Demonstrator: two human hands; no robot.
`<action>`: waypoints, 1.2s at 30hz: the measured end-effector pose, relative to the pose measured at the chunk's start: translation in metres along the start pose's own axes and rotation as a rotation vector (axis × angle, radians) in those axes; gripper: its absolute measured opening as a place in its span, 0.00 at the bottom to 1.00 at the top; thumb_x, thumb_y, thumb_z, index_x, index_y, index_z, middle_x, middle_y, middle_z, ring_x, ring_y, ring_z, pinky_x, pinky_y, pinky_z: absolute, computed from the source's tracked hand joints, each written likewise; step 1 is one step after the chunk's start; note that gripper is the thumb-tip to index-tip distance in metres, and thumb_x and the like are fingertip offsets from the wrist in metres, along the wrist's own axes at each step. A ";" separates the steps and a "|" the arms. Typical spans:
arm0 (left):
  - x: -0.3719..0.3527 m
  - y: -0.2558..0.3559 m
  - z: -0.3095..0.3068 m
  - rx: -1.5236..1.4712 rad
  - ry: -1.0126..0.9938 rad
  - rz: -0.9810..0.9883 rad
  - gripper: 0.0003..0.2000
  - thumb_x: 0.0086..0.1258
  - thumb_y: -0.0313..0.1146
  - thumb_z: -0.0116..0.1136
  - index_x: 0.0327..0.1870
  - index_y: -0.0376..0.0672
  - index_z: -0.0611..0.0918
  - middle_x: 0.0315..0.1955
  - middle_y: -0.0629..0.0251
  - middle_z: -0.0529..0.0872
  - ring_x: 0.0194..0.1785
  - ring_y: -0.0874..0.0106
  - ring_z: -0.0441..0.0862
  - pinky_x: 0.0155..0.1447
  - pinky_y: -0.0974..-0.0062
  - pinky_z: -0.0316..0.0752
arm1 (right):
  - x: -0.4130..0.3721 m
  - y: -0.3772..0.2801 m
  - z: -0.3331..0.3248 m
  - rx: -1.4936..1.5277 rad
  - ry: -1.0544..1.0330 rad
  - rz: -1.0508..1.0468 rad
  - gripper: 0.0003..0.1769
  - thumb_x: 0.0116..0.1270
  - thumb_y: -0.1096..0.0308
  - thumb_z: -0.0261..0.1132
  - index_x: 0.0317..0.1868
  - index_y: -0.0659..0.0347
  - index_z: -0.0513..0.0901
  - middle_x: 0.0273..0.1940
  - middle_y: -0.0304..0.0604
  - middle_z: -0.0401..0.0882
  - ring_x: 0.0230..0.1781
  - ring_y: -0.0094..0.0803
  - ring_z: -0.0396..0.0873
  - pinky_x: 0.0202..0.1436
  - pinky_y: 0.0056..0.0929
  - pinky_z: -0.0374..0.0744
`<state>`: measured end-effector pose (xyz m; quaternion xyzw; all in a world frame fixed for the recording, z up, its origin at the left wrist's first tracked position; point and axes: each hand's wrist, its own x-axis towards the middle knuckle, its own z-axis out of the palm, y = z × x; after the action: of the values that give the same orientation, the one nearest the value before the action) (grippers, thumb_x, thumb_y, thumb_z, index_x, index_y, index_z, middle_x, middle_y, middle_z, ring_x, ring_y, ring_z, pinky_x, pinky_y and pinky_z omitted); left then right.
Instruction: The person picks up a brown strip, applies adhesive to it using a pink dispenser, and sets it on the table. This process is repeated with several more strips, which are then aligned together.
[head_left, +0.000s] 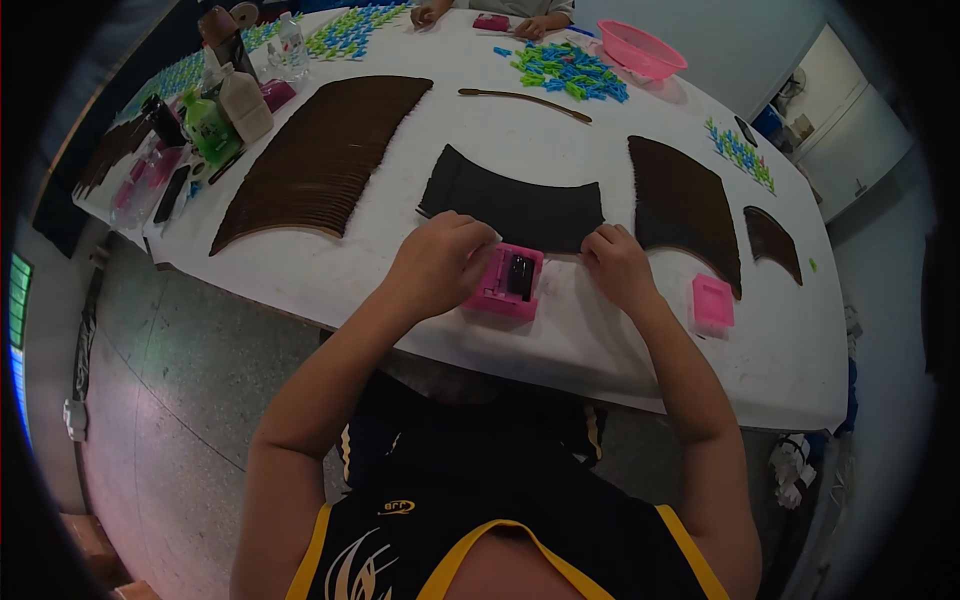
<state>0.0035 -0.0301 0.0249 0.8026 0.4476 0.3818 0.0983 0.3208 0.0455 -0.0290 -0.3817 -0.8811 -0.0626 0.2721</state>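
Note:
My left hand [445, 262] is closed in a pinch beside a pink plastic box [508, 308]. A sliver of something pale shows at its fingertips, too small to name. Inside the box sits a glossy black block [521, 275]. My right hand [618, 264] is pinched at the lower right corner of a curved black row of thin strips [515, 198]; whether it grips anything is hidden. That row lies on the white-covered table, just beyond both hands.
Brown strip rows lie at left [325, 150] and right [685, 210], with a loose strip [525, 97] beyond. A small pink box [712, 303] is at right. Bottles [245, 100] crowd the left; clips [570, 72] and a pink basin [642, 50] lie near another person's hands [540, 25].

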 end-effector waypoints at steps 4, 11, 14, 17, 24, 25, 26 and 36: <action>0.005 -0.005 0.006 0.014 0.065 0.063 0.05 0.69 0.28 0.65 0.41 0.39 0.89 0.36 0.59 0.90 0.45 0.56 0.86 0.51 0.59 0.82 | 0.014 -0.008 -0.018 0.045 -0.044 -0.009 0.07 0.62 0.76 0.74 0.36 0.60 0.82 0.37 0.43 0.82 0.42 0.46 0.82 0.47 0.42 0.82; 0.035 0.006 0.015 0.083 -0.006 0.187 0.05 0.69 0.26 0.68 0.44 0.39 0.89 0.39 0.60 0.91 0.46 0.59 0.87 0.53 0.61 0.82 | 0.050 -0.067 -0.075 0.247 -0.024 0.004 0.08 0.66 0.74 0.75 0.39 0.62 0.82 0.36 0.43 0.83 0.39 0.44 0.82 0.42 0.39 0.82; 0.042 0.014 -0.003 0.283 -0.140 0.177 0.05 0.68 0.28 0.69 0.43 0.41 0.89 0.40 0.61 0.90 0.46 0.61 0.87 0.51 0.62 0.82 | 0.045 -0.068 -0.072 0.325 -0.029 0.071 0.09 0.67 0.72 0.76 0.41 0.64 0.83 0.37 0.44 0.84 0.36 0.42 0.83 0.39 0.38 0.82; 0.046 0.011 -0.014 0.326 -0.175 0.287 0.05 0.67 0.27 0.70 0.42 0.42 0.89 0.38 0.63 0.89 0.46 0.63 0.87 0.51 0.64 0.83 | 0.040 -0.066 -0.058 0.436 -0.064 0.026 0.09 0.69 0.71 0.77 0.42 0.64 0.85 0.36 0.42 0.82 0.30 0.31 0.79 0.35 0.31 0.79; 0.057 0.018 -0.028 0.454 -0.376 0.390 0.07 0.62 0.24 0.69 0.39 0.46 0.90 0.37 0.67 0.89 0.48 0.64 0.88 0.53 0.64 0.84 | 0.042 -0.073 -0.038 0.527 -0.162 0.066 0.09 0.70 0.71 0.77 0.42 0.65 0.85 0.37 0.41 0.84 0.31 0.29 0.81 0.36 0.29 0.80; 0.058 0.019 -0.030 0.474 -0.406 0.366 0.06 0.62 0.24 0.69 0.37 0.48 0.91 0.36 0.68 0.89 0.51 0.63 0.89 0.54 0.64 0.85 | 0.043 -0.074 -0.036 0.537 -0.165 0.058 0.09 0.70 0.71 0.77 0.43 0.65 0.85 0.37 0.41 0.84 0.32 0.29 0.81 0.36 0.29 0.80; 0.060 0.020 -0.032 0.472 -0.406 0.362 0.06 0.62 0.24 0.69 0.37 0.48 0.91 0.36 0.68 0.89 0.51 0.63 0.89 0.54 0.64 0.85 | 0.044 -0.074 -0.035 0.546 -0.167 0.050 0.09 0.70 0.72 0.77 0.43 0.66 0.85 0.37 0.41 0.85 0.32 0.28 0.81 0.36 0.29 0.81; 0.069 0.021 -0.033 0.577 -0.427 0.471 0.04 0.64 0.28 0.72 0.30 0.52 0.92 0.34 0.73 0.91 0.52 0.70 0.85 0.61 0.68 0.78 | 0.048 -0.075 -0.022 0.655 -0.269 0.104 0.07 0.72 0.75 0.71 0.48 0.64 0.85 0.38 0.46 0.86 0.37 0.37 0.86 0.44 0.35 0.86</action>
<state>0.0156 0.0062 0.0945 0.9386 0.3100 0.0783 -0.1294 0.2502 0.0167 0.0225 -0.3233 -0.8618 0.2879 0.2643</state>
